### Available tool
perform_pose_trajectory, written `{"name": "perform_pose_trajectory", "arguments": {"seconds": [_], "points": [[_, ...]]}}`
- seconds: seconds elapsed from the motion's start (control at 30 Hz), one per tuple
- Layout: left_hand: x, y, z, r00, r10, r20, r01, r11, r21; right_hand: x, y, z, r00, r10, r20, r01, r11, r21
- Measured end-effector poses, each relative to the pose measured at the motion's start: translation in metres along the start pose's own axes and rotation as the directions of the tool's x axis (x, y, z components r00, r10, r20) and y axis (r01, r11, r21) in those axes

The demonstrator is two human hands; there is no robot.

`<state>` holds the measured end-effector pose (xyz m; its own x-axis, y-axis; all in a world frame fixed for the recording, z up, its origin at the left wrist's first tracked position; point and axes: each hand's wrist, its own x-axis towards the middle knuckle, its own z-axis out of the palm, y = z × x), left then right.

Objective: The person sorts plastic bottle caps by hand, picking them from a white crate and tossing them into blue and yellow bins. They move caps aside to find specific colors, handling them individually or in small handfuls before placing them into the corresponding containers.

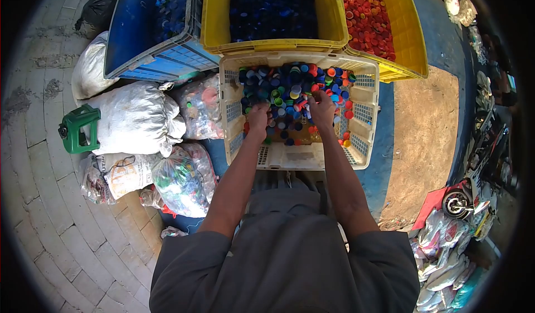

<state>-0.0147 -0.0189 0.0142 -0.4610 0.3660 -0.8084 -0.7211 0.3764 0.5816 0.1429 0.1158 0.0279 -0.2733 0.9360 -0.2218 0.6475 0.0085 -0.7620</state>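
Observation:
A cream plastic basket (368,112) in front of me holds several mixed bottle caps (290,90), mostly blue with red, green and orange ones. Both my hands are down inside it. My left hand (258,116) rests on the caps at the basket's left side, fingers curled into the pile. My right hand (322,108) is near the middle, fingers bent over the caps. What either hand holds is hidden by the fingers.
Behind the basket stand a yellow crate of dark blue caps (273,6), a yellow crate of red caps (370,20) and a blue crate (150,28). White sacks (131,118) and clear bags of caps (184,179) lie at the left. Paving bricks surround them.

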Motion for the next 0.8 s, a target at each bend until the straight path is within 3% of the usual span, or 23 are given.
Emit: {"name": "perform_pose_trajectory", "arguments": {"seconds": [0.17, 0.2, 0.33, 0.43, 0.53, 0.63, 0.8], "points": [[-0.016, -0.009, -0.007, 0.999, 0.008, 0.044, -0.008, 1.000, -0.006, 0.020, -0.041, 0.018, 0.946, -0.304, -0.111, 0.258, 0.915, -0.310], [-0.019, -0.011, -0.010, 0.999, 0.020, 0.049, -0.021, 1.000, 0.019, 0.023, -0.051, 0.020, 0.973, -0.219, -0.075, 0.189, 0.937, -0.293], [-0.027, -0.015, -0.019, 0.999, 0.041, 0.017, -0.044, 0.986, 0.163, 0.035, -0.061, 0.028, 0.978, -0.188, 0.092, 0.209, 0.855, -0.475], [-0.031, -0.012, -0.024, 0.997, 0.072, -0.009, -0.068, 0.974, 0.217, 0.033, -0.056, 0.030, 0.974, -0.198, 0.111, 0.228, 0.853, -0.469], [-0.025, -0.012, -0.021, 0.983, 0.184, -0.013, -0.173, 0.940, 0.294, 0.029, -0.051, 0.026, 0.993, -0.094, 0.067, 0.114, 0.900, -0.421], [-0.012, -0.002, -0.011, 0.951, 0.309, 0.027, -0.293, 0.866, 0.406, 0.029, -0.020, 0.027, 0.978, -0.206, -0.011, 0.193, 0.933, -0.304], [-0.015, 0.036, 0.027, 0.858, 0.494, 0.142, -0.474, 0.654, 0.589, 0.028, -0.004, 0.011, 0.952, -0.286, -0.109, 0.292, 0.956, 0.040]]}}
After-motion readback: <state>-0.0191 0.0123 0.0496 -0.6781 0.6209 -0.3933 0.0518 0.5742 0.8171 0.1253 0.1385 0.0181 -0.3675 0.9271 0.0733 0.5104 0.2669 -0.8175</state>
